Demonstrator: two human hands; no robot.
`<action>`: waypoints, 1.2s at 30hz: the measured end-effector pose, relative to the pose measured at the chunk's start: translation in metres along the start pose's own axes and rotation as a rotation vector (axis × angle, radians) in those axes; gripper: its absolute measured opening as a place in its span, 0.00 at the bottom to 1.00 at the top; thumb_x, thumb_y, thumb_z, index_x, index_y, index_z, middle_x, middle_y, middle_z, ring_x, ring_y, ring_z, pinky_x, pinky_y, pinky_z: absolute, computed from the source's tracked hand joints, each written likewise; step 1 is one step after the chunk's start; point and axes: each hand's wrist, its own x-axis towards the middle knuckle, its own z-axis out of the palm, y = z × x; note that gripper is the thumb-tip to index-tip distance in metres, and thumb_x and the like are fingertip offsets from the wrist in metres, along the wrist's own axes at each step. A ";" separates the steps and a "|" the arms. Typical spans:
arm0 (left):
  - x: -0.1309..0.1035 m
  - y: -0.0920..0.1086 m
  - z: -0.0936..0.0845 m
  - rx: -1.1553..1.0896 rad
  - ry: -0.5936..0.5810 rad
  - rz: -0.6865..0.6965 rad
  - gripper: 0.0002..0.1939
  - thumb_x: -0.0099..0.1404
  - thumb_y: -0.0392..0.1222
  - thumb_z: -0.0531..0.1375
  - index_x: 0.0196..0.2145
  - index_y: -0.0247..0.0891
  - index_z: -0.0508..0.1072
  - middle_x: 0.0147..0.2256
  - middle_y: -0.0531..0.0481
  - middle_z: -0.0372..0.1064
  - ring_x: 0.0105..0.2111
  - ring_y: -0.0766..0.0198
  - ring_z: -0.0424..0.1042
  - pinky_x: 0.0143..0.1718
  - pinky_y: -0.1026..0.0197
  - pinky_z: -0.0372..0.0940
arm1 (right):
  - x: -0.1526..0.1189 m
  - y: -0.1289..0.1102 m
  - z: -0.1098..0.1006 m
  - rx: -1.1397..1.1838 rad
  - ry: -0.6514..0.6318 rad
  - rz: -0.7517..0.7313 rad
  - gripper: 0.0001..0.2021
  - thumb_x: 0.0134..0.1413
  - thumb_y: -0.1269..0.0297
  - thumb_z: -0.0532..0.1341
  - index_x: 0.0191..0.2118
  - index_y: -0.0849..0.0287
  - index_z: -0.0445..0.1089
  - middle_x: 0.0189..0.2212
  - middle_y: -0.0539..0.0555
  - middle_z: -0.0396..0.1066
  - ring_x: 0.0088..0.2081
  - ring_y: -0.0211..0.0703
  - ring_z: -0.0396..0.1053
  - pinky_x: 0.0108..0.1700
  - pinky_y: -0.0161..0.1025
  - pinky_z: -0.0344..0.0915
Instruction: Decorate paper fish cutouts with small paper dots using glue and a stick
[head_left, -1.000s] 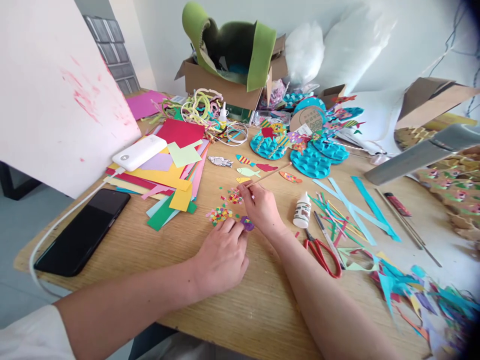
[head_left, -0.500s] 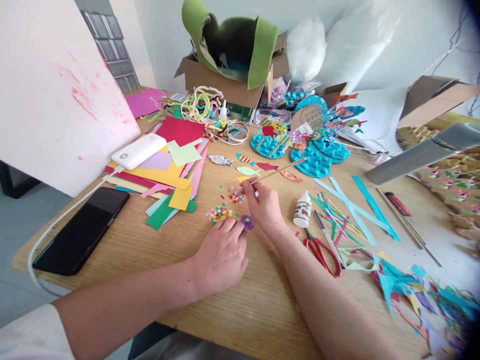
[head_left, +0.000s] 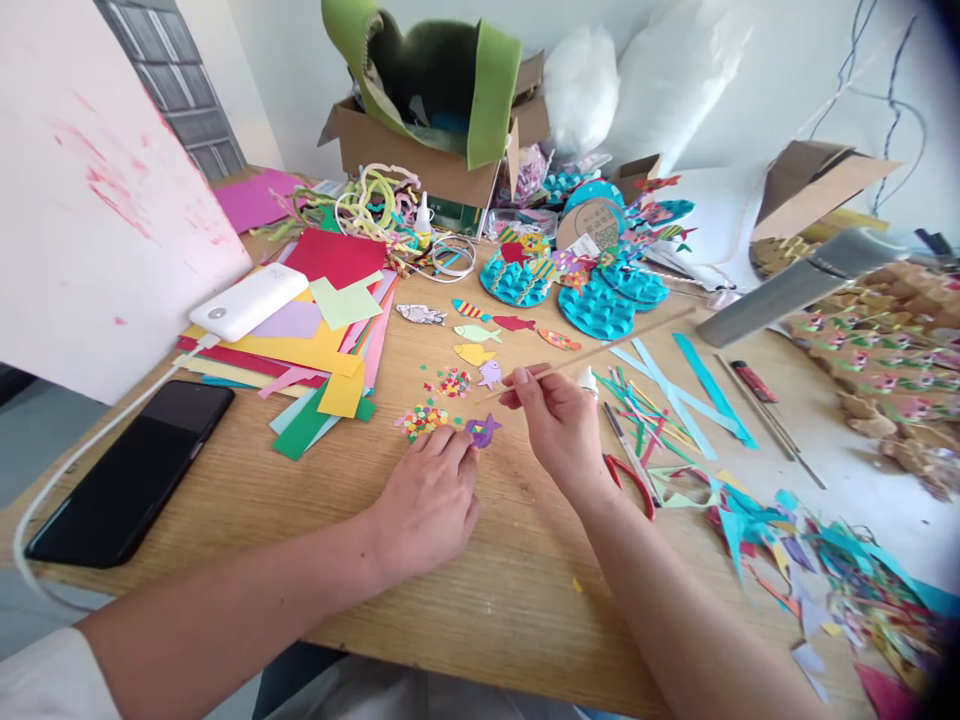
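Observation:
My left hand (head_left: 431, 490) rests on the table, its fingertips pressed on the edge of a small purple paper fish (head_left: 482, 431) with bits of coloured paper on it. In my right hand (head_left: 561, 425) a thin wooden stick (head_left: 622, 347) is pinched between thumb and fingers, its lower tip just above the fish. Piles of tiny paper dots (head_left: 421, 420) and red and green bits (head_left: 454, 382) lie beyond my left fingers. Farther off are several cut paper fish, among them a yellow fish (head_left: 474, 354) and a lilac fish (head_left: 490, 373). My right hand mostly hides a white glue bottle (head_left: 589, 381).
Coloured paper sheets (head_left: 341, 262), a white power bank (head_left: 247, 300) and a phone (head_left: 135, 475) lie left. Red-handled scissors (head_left: 637, 485), paper strips (head_left: 660, 385), scraps (head_left: 814, 550) and a grey bottle (head_left: 795, 290) are right. Blue egg-tray pieces (head_left: 600, 305) stand behind.
My right hand has moved right and back from the dots, taking the stick with it. More of the purple fish shows beside my left fingers. The view has shifted slightly right.

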 end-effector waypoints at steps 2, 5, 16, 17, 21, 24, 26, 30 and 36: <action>0.000 0.000 -0.001 0.001 -0.002 -0.003 0.19 0.64 0.35 0.53 0.51 0.25 0.71 0.49 0.37 0.67 0.52 0.49 0.61 0.55 0.48 0.61 | -0.012 0.002 -0.005 -0.009 0.039 -0.008 0.16 0.61 0.51 0.57 0.32 0.59 0.72 0.27 0.53 0.75 0.29 0.40 0.74 0.29 0.35 0.67; 0.001 0.001 -0.002 -0.016 -0.016 -0.005 0.20 0.63 0.35 0.54 0.52 0.26 0.71 0.49 0.38 0.68 0.51 0.49 0.61 0.55 0.48 0.61 | -0.023 0.008 -0.009 -0.015 0.088 -0.017 0.16 0.61 0.52 0.57 0.30 0.59 0.71 0.29 0.54 0.75 0.28 0.40 0.74 0.27 0.34 0.67; 0.003 0.000 -0.004 -0.026 -0.030 -0.004 0.21 0.63 0.34 0.53 0.53 0.28 0.69 0.50 0.39 0.68 0.51 0.50 0.61 0.54 0.47 0.61 | -0.024 0.027 -0.020 -0.025 0.083 -0.039 0.14 0.62 0.57 0.56 0.29 0.58 0.71 0.25 0.51 0.74 0.27 0.39 0.73 0.31 0.36 0.67; 0.003 0.000 -0.004 -0.026 -0.028 -0.004 0.20 0.63 0.34 0.53 0.53 0.28 0.70 0.49 0.39 0.68 0.51 0.50 0.61 0.54 0.47 0.61 | -0.024 0.027 -0.021 -0.036 0.076 -0.043 0.14 0.62 0.58 0.56 0.28 0.58 0.70 0.25 0.51 0.74 0.27 0.39 0.73 0.31 0.36 0.67; 0.002 0.000 -0.004 -0.020 -0.026 -0.003 0.20 0.63 0.33 0.53 0.52 0.28 0.70 0.49 0.39 0.68 0.51 0.50 0.62 0.54 0.48 0.61 | -0.025 0.029 -0.022 -0.088 0.025 -0.037 0.13 0.61 0.60 0.56 0.29 0.59 0.71 0.24 0.51 0.73 0.26 0.39 0.73 0.29 0.35 0.65; 0.003 0.000 -0.004 -0.016 -0.027 -0.003 0.20 0.63 0.33 0.53 0.52 0.28 0.70 0.49 0.39 0.68 0.50 0.50 0.62 0.54 0.48 0.61 | -0.025 0.030 -0.023 -0.136 -0.010 -0.041 0.12 0.61 0.61 0.55 0.29 0.59 0.71 0.23 0.51 0.73 0.26 0.40 0.73 0.30 0.36 0.66; 0.003 0.000 -0.004 -0.015 -0.029 -0.003 0.20 0.63 0.34 0.53 0.52 0.28 0.70 0.49 0.39 0.68 0.50 0.50 0.61 0.54 0.47 0.61 | -0.025 0.031 -0.023 -0.172 -0.034 -0.065 0.12 0.60 0.62 0.55 0.28 0.58 0.70 0.24 0.51 0.73 0.27 0.41 0.73 0.32 0.37 0.66; 0.002 0.000 -0.005 -0.021 -0.035 -0.002 0.20 0.63 0.34 0.53 0.52 0.27 0.70 0.49 0.39 0.68 0.51 0.49 0.61 0.55 0.47 0.61 | -0.025 0.033 -0.025 -0.217 -0.095 -0.104 0.10 0.59 0.64 0.54 0.29 0.57 0.70 0.26 0.51 0.73 0.28 0.41 0.73 0.32 0.37 0.67; 0.003 0.000 -0.005 -0.020 -0.039 -0.003 0.20 0.63 0.33 0.53 0.52 0.27 0.70 0.49 0.38 0.68 0.51 0.49 0.62 0.54 0.48 0.60 | -0.025 0.035 -0.025 -0.247 -0.131 -0.134 0.09 0.58 0.66 0.54 0.29 0.57 0.69 0.27 0.52 0.73 0.30 0.42 0.73 0.33 0.37 0.67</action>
